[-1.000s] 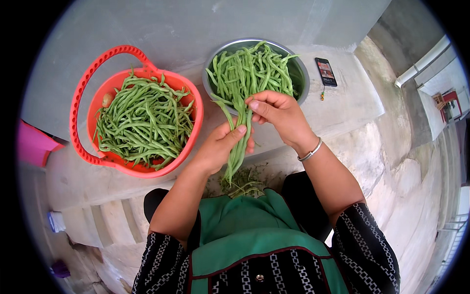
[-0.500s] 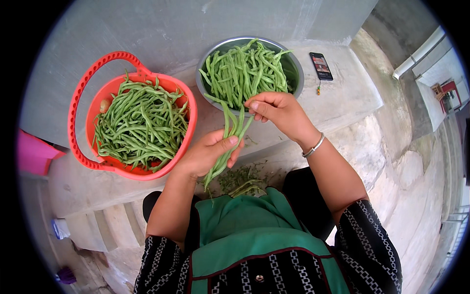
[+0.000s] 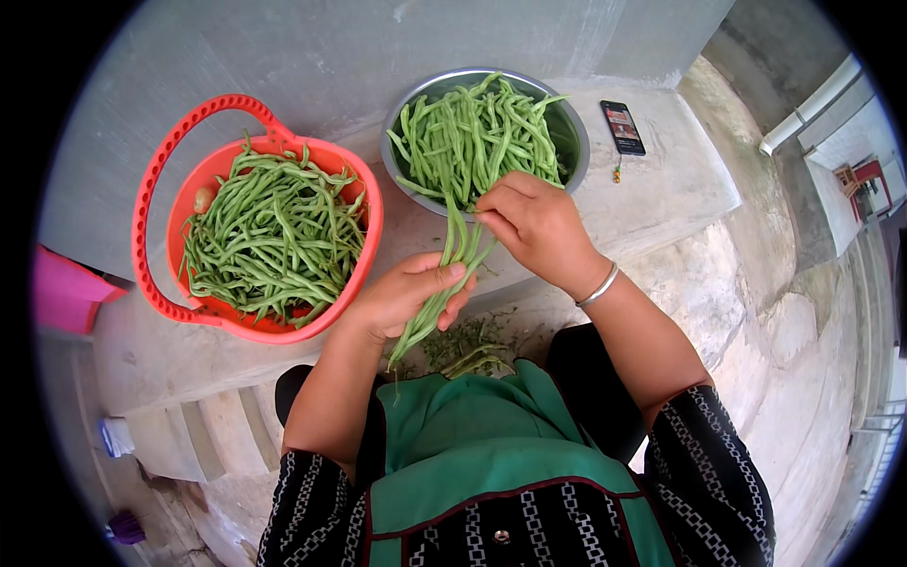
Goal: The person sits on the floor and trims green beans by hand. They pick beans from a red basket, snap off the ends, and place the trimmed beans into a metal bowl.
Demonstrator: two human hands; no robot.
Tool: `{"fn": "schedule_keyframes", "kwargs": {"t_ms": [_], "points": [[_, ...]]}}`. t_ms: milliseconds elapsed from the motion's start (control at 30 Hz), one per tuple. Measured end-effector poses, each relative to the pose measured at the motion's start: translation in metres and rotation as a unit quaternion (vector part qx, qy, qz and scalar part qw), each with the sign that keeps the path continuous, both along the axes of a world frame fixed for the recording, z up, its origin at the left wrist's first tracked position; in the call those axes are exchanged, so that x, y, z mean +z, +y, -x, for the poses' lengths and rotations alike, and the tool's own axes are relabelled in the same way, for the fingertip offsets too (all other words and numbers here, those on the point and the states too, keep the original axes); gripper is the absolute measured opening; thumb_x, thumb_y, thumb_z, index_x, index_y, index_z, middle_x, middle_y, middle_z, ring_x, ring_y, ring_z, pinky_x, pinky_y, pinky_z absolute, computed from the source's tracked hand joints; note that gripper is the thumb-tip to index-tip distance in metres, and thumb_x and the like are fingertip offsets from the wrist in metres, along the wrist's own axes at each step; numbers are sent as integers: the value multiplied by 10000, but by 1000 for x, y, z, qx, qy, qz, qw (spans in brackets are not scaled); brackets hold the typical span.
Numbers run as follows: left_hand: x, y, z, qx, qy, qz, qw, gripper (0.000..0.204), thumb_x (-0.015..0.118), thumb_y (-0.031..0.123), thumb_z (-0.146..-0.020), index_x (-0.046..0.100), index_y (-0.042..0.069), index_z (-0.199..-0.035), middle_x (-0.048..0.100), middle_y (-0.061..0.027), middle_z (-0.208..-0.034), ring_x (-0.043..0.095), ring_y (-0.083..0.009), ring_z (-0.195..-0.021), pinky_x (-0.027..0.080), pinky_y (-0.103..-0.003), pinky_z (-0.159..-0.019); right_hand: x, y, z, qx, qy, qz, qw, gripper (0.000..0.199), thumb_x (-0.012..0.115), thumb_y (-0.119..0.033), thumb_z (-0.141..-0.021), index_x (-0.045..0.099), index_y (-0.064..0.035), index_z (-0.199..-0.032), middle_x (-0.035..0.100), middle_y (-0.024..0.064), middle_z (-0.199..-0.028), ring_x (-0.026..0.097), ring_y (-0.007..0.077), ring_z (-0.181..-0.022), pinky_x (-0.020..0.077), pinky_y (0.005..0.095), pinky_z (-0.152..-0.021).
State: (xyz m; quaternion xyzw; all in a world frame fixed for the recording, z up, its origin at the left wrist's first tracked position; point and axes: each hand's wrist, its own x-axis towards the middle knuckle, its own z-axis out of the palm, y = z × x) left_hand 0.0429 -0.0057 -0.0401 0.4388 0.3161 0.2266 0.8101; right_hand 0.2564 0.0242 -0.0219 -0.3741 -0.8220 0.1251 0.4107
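A small bunch of long green beans [image 3: 430, 317] lies in my left hand [image 3: 411, 295], its fingers wrapped round the middle and the thumb on top. The beans' upper ends reach toward the metal bowl. My right hand [image 3: 540, 231] is closed in a pinch at the tip of one bean, just in front of the bowl's rim; the fingertips partly hide that tip. Behind my hands, the round metal bowl [image 3: 578, 142] holds a heap of green beans [image 3: 472, 132]. To the left, a red plastic basket [image 3: 370, 255] with a raised handle holds more beans [image 3: 274, 231].
A phone [image 3: 623, 128] with a beaded charm lies on the concrete ledge [image 3: 680, 180], right of the bowl. Bean trimmings [image 3: 472, 350] are scattered on the ground below my hands. A grey wall [image 3: 312, 57] rises behind the containers. Something pink [image 3: 71, 293] stands at the far left.
My right hand has turned, its knuckles now more on top, and its fingers have closed at the bean's tip. The left hand keeps its bunch, barely shifted.
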Motion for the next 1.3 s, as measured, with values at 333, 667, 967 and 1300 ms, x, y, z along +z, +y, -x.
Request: {"fn": "schedule_keyframes", "kwargs": {"t_ms": [333, 667, 967, 1300], "points": [[-12, 1, -9, 33, 142, -39, 989, 242, 472, 242, -982, 556, 18, -942, 551, -47, -698, 528, -138, -559, 421, -248, -535, -2, -5, 6, 77, 219, 342, 911, 142, 628, -84, -873, 660, 12, -973, 659, 24, -829, 582, 73, -745, 480, 230, -665], [-13, 1, -8, 12, 198, -107, 974, 262, 452, 249, -983, 547, 8, -947, 553, -30, -700, 534, -124, -549, 432, -254, -523, -7, -6, 5, 62, 151, 285, 944, 93, 649, -68, -852, 647, -14, -927, 629, 19, -808, 595, 94, -717, 490, 226, -652], [-9, -2, -3, -12, 227, -125, 966, 244, 457, 250, -985, 546, 31, -924, 549, -21, -701, 534, -115, -556, 435, -243, -527, -15, -3, 0, -20, 51, 127, 990, 90, 635, -74, -833, 636, -22, -907, 617, 39, -785, 599, 119, -671, 485, 254, -605], [-15, -2, -6, -65, 233, -127, 962, 238, 450, 248, -985, 518, 34, -903, 529, -19, -727, 542, -120, -599, 474, -259, -558, -9, -3, -3, 138, 227, 445, 855, 159, 603, -133, -910, 628, -2, -996, 625, -17, -884, 535, 48, -761, 471, 221, -719]]}}
